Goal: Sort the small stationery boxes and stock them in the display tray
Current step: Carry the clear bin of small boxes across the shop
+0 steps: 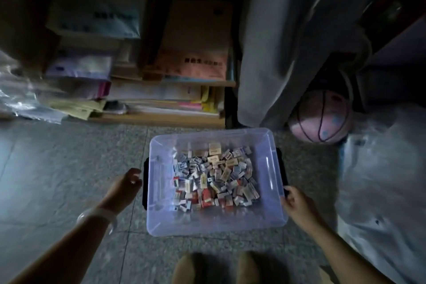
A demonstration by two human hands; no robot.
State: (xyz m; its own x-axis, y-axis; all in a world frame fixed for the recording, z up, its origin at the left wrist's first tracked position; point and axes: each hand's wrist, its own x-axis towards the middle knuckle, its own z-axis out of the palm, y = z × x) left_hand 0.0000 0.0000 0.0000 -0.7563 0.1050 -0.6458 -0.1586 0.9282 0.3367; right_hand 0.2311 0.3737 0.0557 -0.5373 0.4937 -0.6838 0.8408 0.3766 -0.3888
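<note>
A clear plastic bin (pixel 269 168) with black side handles stands on the floor in the middle of the view. A loose pile of several small stationery boxes (pixel 214 180), white, tan, red and blue, covers its bottom. My left hand (pixel 126 185) is loosely curled right beside the bin's left handle (pixel 145 182); whether it touches the handle is unclear. My right hand (pixel 297 202) has its fingers on the right rim, at the right handle. The room is dim.
A low wooden shelf (pixel 161 120) stacked with paper packs and folders stands behind the bin. Grey cloth (pixel 288 53) hangs at the back right over a pink basketball (pixel 322 117). Plastic-wrapped bundles (pixel 387 180) lie at right. My feet (pixel 219 267) are at the bottom edge on the speckled floor.
</note>
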